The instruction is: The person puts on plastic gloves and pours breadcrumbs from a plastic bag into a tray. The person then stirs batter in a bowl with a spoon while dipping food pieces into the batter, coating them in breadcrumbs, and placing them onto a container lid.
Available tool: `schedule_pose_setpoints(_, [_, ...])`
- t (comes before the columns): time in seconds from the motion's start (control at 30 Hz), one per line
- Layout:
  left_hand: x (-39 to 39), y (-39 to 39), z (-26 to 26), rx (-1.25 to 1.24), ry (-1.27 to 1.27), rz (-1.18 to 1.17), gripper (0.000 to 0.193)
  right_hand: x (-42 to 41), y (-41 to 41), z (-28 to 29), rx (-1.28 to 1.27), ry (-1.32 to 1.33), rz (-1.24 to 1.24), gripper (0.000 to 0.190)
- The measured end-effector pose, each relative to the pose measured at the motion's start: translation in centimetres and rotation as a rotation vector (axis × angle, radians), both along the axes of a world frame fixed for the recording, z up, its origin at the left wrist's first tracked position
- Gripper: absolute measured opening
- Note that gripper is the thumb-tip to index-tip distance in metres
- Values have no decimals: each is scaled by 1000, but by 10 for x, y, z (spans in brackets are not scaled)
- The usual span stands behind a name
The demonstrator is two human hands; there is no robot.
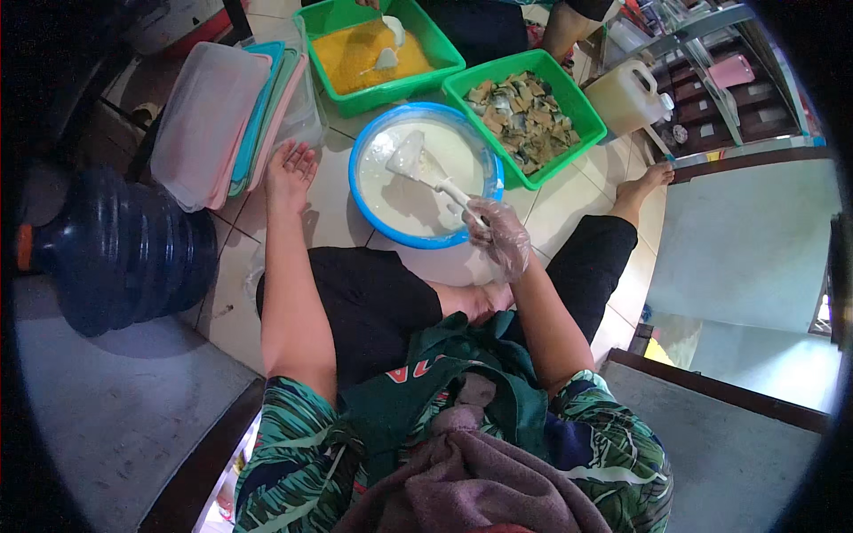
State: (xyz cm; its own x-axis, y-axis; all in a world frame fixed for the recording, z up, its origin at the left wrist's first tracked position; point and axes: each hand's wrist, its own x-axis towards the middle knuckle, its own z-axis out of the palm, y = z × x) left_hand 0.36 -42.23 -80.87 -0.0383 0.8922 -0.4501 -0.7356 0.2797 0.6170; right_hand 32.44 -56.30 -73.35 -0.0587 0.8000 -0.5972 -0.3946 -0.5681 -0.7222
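Note:
My right hand [498,234], in a clear plastic glove, grips the handle of a white spatula-like scoop [422,162]. Its coated blade is over a blue basin [356,193] of thick white batter [393,203]. Bare and palm up, my left hand [292,166] has its fingers apart and holds nothing. Right beside it stand several plastic container lids [206,126], leaning in a stack. At the basin's upper right is a green tray [548,174] with many flat brown and grey pieces [523,116]. Another green tray [360,105] holds orange-yellow crumbs [343,60] with white-coated pieces [386,60] on them.
Another person's hand [368,2] shows at the top edge, above the crumbs. A blue water jug [133,246] lies on its side at left. A jerrycan [626,96] of yellowish liquid stands at upper right near a glass-fronted cabinet [713,86]. Pale floor tiles [236,280] lie beneath everything.

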Motion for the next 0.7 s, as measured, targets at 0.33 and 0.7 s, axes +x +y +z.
schedule_pose_setpoints(0.33, [2,-1,4,-16,16,-4,27,38,27,-23,-26,362,-202,15])
schedule_pose_setpoints(0.7, [0,-2,-1,3,43,-28,28,49,36,-44,16,747,-292,24])
